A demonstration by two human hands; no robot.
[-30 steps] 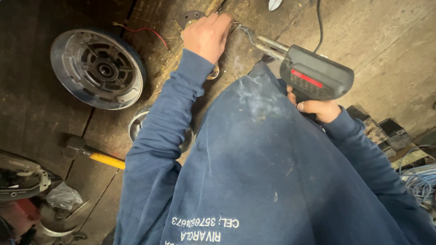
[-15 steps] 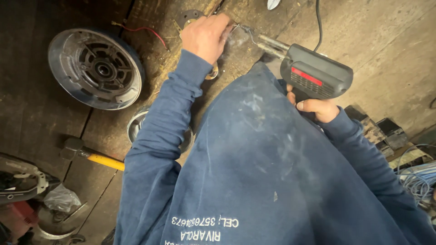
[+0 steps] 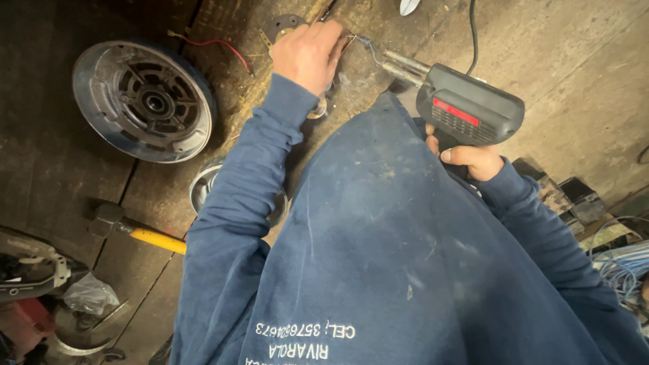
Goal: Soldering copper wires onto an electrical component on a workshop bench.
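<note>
Little has shifted since the earlier frames: both hands keep their places, and only a thin wisp of smoke at the joint has changed. Across the dark wooden bench [image 3: 81, 203], a big finned round motor cover [image 3: 143, 100] lies at far left, with a yellow-handled hammer [image 3: 138, 231] nearer on the left. On the right, the right hand [image 3: 470, 161] is closed round the grip of a black pistol-shaped soldering gun [image 3: 470, 111], its twin metal prongs reaching left to the work. At the far middle, the left hand [image 3: 307, 54] is curled shut, pinching thin wires [image 3: 351, 42] down beside a small round metal part [image 3: 284, 26]; the gun's tip [image 3: 368, 46] meets those wires just right of the knuckles. Judging by this, the step in hand is soldering the wire joint. Next calls for holding the wires still until the solder sets, then lifting the tip away without tugging them.
</note>
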